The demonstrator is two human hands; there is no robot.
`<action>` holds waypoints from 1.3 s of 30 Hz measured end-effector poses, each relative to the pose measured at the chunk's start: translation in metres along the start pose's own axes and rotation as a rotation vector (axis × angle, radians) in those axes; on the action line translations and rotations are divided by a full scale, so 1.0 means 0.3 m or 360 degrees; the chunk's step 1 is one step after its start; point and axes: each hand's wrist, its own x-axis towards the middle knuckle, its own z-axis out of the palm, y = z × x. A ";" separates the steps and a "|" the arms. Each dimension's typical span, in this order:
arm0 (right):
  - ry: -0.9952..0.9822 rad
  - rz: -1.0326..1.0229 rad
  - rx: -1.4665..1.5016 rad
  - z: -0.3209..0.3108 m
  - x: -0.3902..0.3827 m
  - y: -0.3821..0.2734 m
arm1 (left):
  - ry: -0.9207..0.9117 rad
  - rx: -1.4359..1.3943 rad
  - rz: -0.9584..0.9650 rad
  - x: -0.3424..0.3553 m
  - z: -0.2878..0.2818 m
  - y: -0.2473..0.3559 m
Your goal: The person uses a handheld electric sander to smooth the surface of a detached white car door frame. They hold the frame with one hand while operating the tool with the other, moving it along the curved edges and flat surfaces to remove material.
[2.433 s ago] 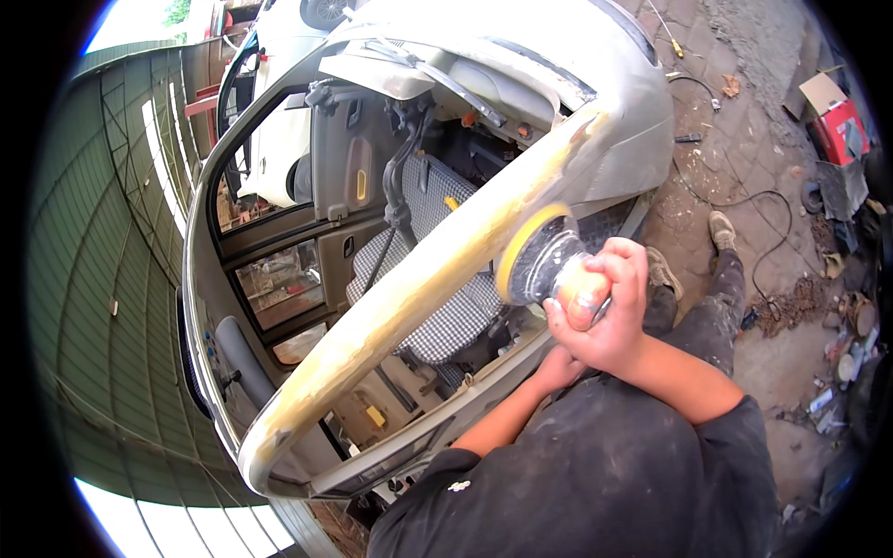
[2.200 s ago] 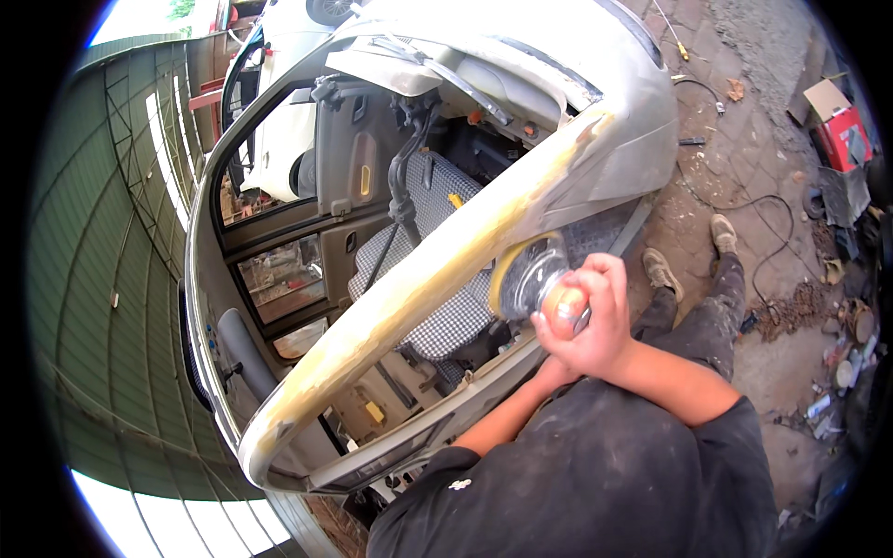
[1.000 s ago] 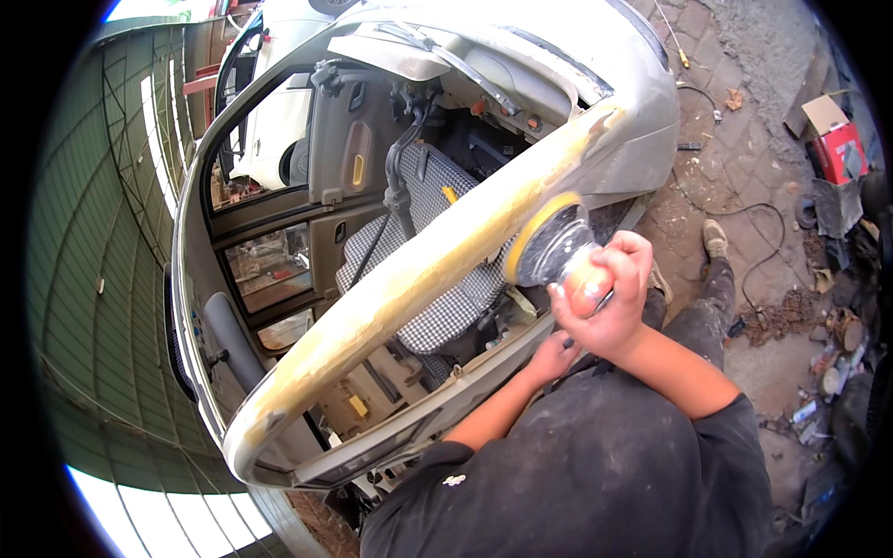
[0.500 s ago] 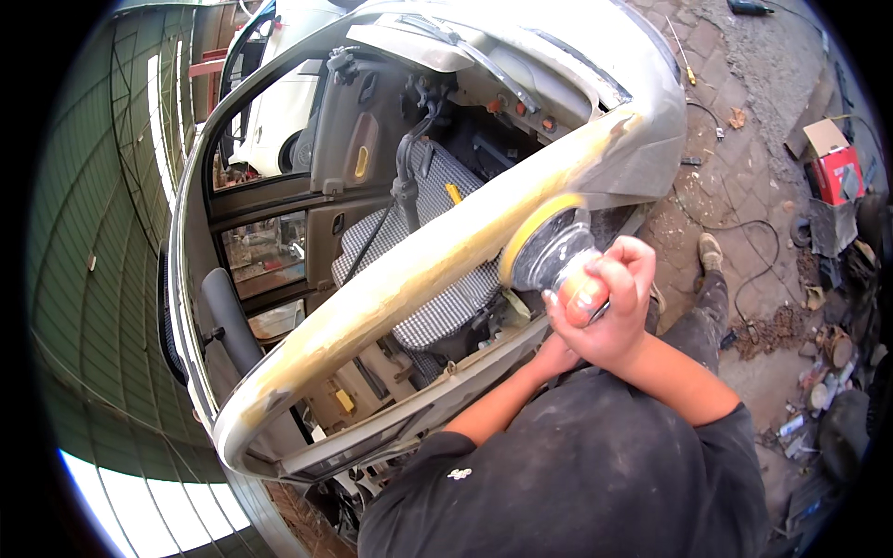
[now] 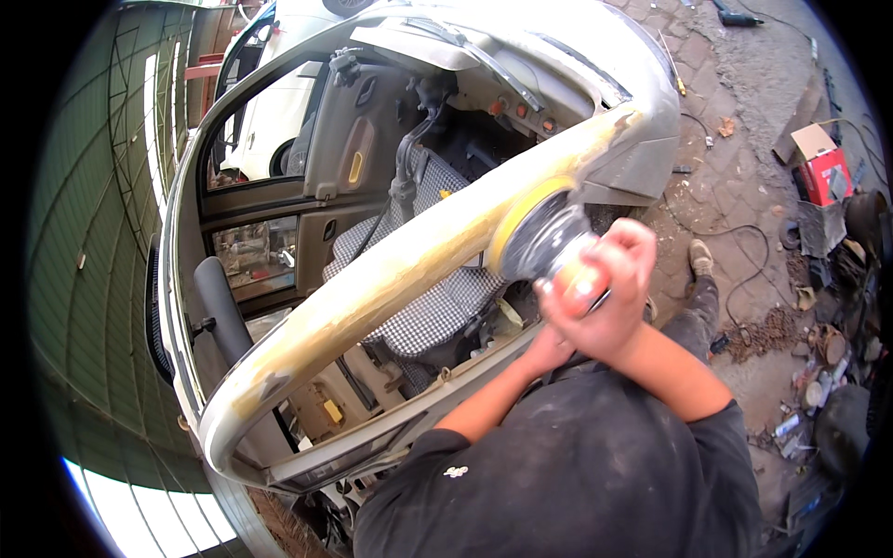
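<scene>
A round sander (image 5: 532,240) with a yellow pad presses against the roof rail (image 5: 372,288) of a stripped silver car. The rail is coated in patchy yellowish filler. My right hand (image 5: 616,290) is wrapped over the sander's orange-topped body. My left hand (image 5: 549,346) is tucked under the right one, gripping the tool from below, with its fingers mostly hidden. Both forearms rise from my dark shirt at the lower edge.
Through the open frame I see a checked seat cover (image 5: 437,312), a grey door panel (image 5: 349,149) and a headrest (image 5: 216,307). My shoe (image 5: 699,257) stands on paving with a black cable (image 5: 739,232). A red box (image 5: 826,173) and scrap lie to the right. A green corrugated wall (image 5: 88,232) runs along the left.
The sander dipped a little lower on the rail, then came back up to about the same spot. Both hands kept their hold. The view shifted slightly.
</scene>
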 end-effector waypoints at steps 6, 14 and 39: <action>0.0284 0.0555 -0.0013 -0.030 0.013 0.171 | -0.0756 0.0340 -0.0097 -0.017 -0.167 -0.087; -0.0032 -0.0172 0.0096 0.070 -0.071 -0.067 | -0.0459 -0.0121 0.0504 -0.012 -0.141 -0.243; 0.0474 0.0244 -0.0109 0.058 -0.079 0.177 | -0.0865 0.0344 -0.0052 0.041 -0.279 -0.218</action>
